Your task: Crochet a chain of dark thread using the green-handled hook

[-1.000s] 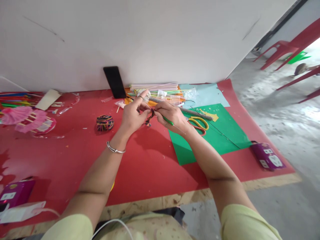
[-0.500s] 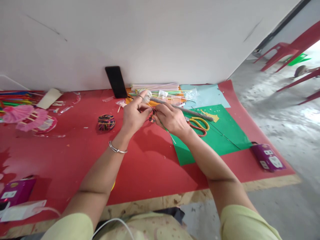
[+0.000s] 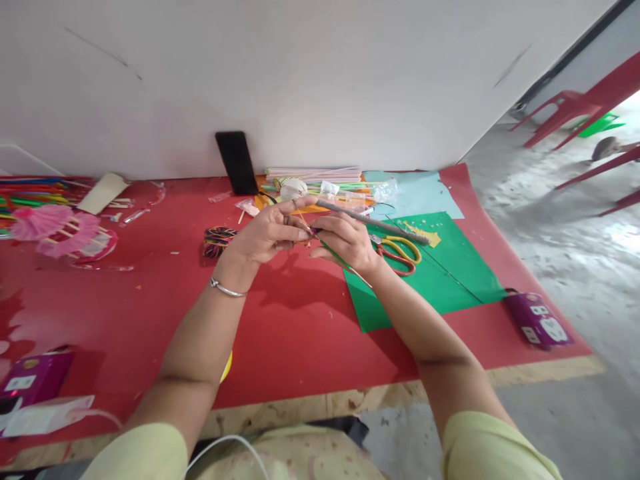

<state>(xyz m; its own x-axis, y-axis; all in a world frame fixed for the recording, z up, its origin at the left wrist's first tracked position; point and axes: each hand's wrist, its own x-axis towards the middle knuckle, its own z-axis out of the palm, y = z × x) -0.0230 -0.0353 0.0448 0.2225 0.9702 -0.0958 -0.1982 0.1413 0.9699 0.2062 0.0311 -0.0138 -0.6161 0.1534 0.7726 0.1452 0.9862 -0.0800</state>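
Close together above the red table are my two hands. My left hand (image 3: 274, 233) pinches a small piece of multicoloured yarn (image 3: 312, 232), and a thin orange strand runs up over its raised index finger. Between the fingers of my right hand (image 3: 346, 241) is a slim crochet hook (image 3: 357, 275) with a green grip; its rear end sticks out toward the lower right. The hook's working tip is hidden at the yarn. Left of my left hand lies a ball of dark multicoloured yarn (image 3: 218, 240), partly covered by the wrist.
Scissors (image 3: 400, 257) with red and yellow handles lie on a green sheet (image 3: 430, 287), near a long grey stick (image 3: 370, 219). A black phone (image 3: 236, 163) leans on the white wall. Purple boxes (image 3: 537, 320) sit at both sides. A pink frilled craft piece (image 3: 65, 230) lies left.
My left hand has turned flatter, its index finger now stretched toward the right with yarn over it. The hook's rear end now reaches farther right. The view has shifted slightly.
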